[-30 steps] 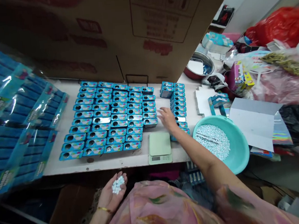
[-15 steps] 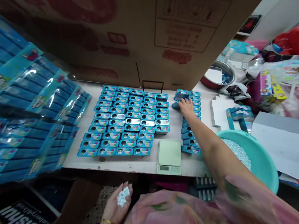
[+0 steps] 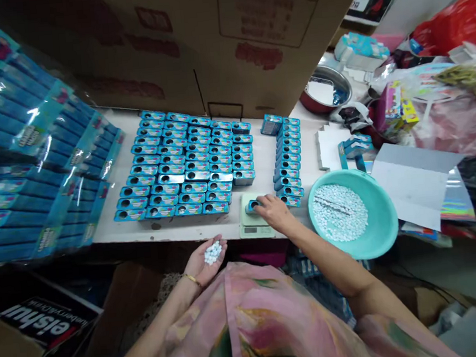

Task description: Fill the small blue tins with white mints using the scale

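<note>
My left hand (image 3: 206,261), palm up and cupped below the table's front edge, holds a small heap of white candies (image 3: 213,253). With my right hand (image 3: 275,213) I grip a small blue candy box (image 3: 252,205) on the pale green kitchen scale (image 3: 256,232). Rows of similar blue boxes (image 3: 188,188) with dark round holes on top stand left of the scale. A narrower column of blue boxes (image 3: 287,157) runs up to the right of it, with one box (image 3: 271,124) tilted at its far end.
A turquoise basin (image 3: 382,227) of white candies and a dark strip stands right of my forearm. A big cardboard box (image 3: 193,49) walls off the back. Wrapped stacks of blue packs (image 3: 43,140) rise at left. A metal bowl (image 3: 344,88) and cluttered bags are at right.
My right hand has come from the far end of the right column towards me, bringing a blue box onto the scale. My left hand has shifted nearer the table edge, still holding candies.
</note>
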Available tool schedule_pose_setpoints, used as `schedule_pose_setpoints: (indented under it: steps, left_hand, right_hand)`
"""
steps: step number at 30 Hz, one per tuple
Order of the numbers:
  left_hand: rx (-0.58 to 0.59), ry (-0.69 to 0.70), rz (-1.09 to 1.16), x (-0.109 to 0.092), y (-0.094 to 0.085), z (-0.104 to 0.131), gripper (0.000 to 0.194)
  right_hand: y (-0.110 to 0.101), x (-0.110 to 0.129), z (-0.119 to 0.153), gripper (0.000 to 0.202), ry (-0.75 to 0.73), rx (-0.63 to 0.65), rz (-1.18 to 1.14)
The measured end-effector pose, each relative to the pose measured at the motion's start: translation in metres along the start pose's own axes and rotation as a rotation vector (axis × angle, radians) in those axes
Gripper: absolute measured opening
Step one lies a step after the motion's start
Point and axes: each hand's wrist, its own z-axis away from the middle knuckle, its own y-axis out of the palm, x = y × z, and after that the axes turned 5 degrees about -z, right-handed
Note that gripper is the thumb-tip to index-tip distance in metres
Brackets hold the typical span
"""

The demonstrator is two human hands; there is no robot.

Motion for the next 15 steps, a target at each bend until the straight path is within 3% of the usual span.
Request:
schedule_pose_setpoints:
  steps: [5,10,15]
  left_hand:
    - [0.058,-0.013,-0.018,0.01,0.008,-0.003,0.02]
    - [0.118,-0.065,-0.015,0.021,0.003,-0.005,0.023]
    - [0.094,-0.122,-0.075,0.027,-0.007,-0.001,0.023]
  right_hand:
    - [0.015,0.048,0.012,0.022,-0.017,-0.117,-0.171]
    - [0.015,0.112,0.025,0.028,-0.158,-0.008,-0.294]
    - [0.023,0.121,0.034,0.019,-0.182,0.066,-0.364]
